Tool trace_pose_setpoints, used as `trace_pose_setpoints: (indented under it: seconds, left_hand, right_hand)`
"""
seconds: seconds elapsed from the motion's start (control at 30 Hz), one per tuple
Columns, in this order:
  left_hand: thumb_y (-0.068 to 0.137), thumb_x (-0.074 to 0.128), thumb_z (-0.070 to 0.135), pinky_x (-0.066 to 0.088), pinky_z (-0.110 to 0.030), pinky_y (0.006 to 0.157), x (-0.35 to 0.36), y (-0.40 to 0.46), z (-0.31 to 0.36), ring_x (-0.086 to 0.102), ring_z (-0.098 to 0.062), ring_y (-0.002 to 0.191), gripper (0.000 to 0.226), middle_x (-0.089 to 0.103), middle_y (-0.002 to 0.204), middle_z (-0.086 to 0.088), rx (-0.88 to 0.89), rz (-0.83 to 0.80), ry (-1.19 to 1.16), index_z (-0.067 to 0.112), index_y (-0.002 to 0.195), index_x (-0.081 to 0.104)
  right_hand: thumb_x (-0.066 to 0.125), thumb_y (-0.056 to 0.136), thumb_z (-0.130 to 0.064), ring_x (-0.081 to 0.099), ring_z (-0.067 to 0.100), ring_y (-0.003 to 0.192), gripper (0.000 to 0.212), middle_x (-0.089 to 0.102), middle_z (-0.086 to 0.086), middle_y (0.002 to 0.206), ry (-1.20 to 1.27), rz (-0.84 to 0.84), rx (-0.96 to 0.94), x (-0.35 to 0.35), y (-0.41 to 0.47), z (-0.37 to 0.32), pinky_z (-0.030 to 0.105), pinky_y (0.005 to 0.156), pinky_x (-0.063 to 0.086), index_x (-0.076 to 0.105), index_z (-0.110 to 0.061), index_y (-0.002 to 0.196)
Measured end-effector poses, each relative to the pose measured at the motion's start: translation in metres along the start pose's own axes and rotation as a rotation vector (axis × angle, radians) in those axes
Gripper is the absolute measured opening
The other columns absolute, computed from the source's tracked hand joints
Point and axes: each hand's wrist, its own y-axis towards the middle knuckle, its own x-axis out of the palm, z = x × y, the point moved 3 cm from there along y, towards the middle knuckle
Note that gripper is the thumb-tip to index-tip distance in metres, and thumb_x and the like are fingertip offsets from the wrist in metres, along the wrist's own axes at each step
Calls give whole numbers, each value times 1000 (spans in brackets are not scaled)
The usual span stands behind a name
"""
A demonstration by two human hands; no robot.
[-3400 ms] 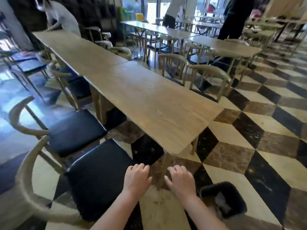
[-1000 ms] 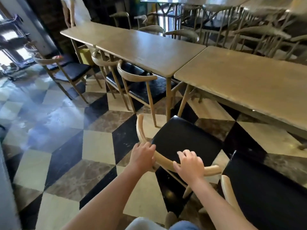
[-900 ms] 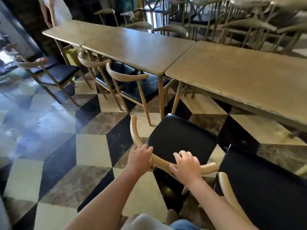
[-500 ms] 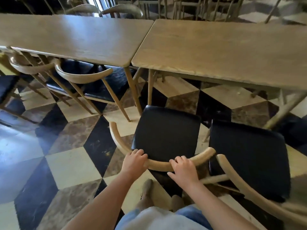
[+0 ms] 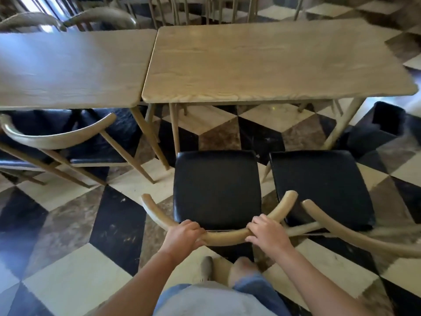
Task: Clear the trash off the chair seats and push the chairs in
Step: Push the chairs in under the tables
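Observation:
A wooden chair with a black seat (image 5: 216,185) stands in front of me, facing the right-hand wooden table (image 5: 268,62). My left hand (image 5: 183,234) and my right hand (image 5: 266,232) both grip its curved backrest (image 5: 225,237). The seat's front edge lies just short of the table edge, and the seat is bare. A second black-seated chair (image 5: 319,188) stands close on the right, also pulled out, its seat bare too.
A black bin (image 5: 378,131) sits on the floor by the table's right leg. A pushed-in chair (image 5: 59,137) stands under the left table (image 5: 68,69). More chairs line the far side. The floor is checkered tile.
I turned from the table's end to its side and took hold of the chair's backrest with both hands. Over the last second the chair has swung square to the table and closer to it.

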Motion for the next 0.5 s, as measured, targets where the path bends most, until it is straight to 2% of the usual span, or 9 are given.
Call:
trace_pose_setpoints:
  seconds: [0.13, 0.2, 0.5]
  left_hand:
    - [87, 61, 41, 53, -30, 85, -12, 19, -6, 57, -11, 102, 30, 64, 109, 9, 1, -17, -13, 29, 114, 64]
    - [89, 57, 44, 50, -28, 90, -17, 30, -9, 55, -9, 104, 32, 62, 113, 10, 5, -38, -11, 30, 117, 62]
    - [90, 53, 43, 50, -29, 88, -37, 100, -26, 53, -11, 105, 34, 60, 117, 7, 15, -90, 7, 28, 121, 59]
  right_hand:
    - [55, 88, -41, 48, 17, 105, 35, 58, 0, 108, 20, 27, 18, -7, 17, 3, 29, 85, 42, 60, -16, 112]
    - [55, 89, -41, 48, 16, 106, 35, 59, 0, 109, 19, 32, 20, -13, 26, 7, 29, 86, 43, 60, -17, 113]
    - [56, 89, -40, 51, 13, 105, 35, 61, -3, 110, 32, 66, 29, -48, 81, 40, 27, 88, 43, 60, -19, 117]
